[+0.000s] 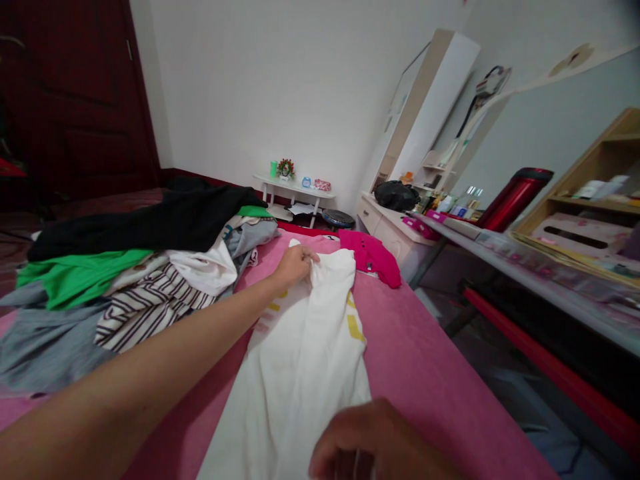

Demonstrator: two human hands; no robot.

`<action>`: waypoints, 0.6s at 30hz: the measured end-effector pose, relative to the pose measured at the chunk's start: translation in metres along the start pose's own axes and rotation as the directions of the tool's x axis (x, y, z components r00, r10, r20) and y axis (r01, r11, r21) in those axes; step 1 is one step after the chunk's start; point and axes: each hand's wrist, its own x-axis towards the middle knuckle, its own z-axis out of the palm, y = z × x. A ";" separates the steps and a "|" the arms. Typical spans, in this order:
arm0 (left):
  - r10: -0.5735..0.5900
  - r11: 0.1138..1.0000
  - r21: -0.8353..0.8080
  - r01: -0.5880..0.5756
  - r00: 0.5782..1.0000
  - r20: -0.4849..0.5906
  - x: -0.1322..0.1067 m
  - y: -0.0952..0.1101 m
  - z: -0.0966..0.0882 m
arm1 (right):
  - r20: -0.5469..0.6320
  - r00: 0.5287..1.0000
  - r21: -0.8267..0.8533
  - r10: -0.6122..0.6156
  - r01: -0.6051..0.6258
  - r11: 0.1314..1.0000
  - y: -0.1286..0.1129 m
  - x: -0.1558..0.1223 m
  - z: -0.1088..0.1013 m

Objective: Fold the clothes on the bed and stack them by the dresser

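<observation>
A white shirt [305, 360] with yellow print at its sides lies lengthwise on the pink bed cover [410, 360], its sides folded inward. At the shirt's far end, my left hand [299, 264] has its fingers closed on the fabric near the left edge. Low in the picture, my right hand [375, 440] is over the near right part of the shirt, fingers bent and apart; the bottom edge cuts off part of it, and whether it touches the cloth is unclear. A bright pink folded garment [373, 257] lies just beyond the shirt on the right.
A heap of clothes, with a black garment [150, 223], a green one [85, 273] and a striped one [155, 303], lies on the left. Along the right stands a table [480, 247] with a red thermos [517, 197]. A low white stand [295, 187] is against the wall.
</observation>
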 end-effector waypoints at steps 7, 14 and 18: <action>-0.221 0.964 -0.180 0.194 0.964 -0.145 -0.021 -0.039 0.004 | -0.578 0.705 -0.402 -0.411 0.193 0.895 0.017 0.113 -0.051; -0.414 0.863 -0.401 0.307 0.885 -0.213 -0.012 -0.052 0.008 | -0.452 0.801 -0.705 -0.393 -0.051 0.707 0.058 0.158 -0.031; -0.408 0.819 -0.474 0.323 0.909 -0.086 -0.005 -0.043 0.007 | -0.441 0.798 -0.698 -0.410 -0.018 0.716 0.057 0.156 -0.031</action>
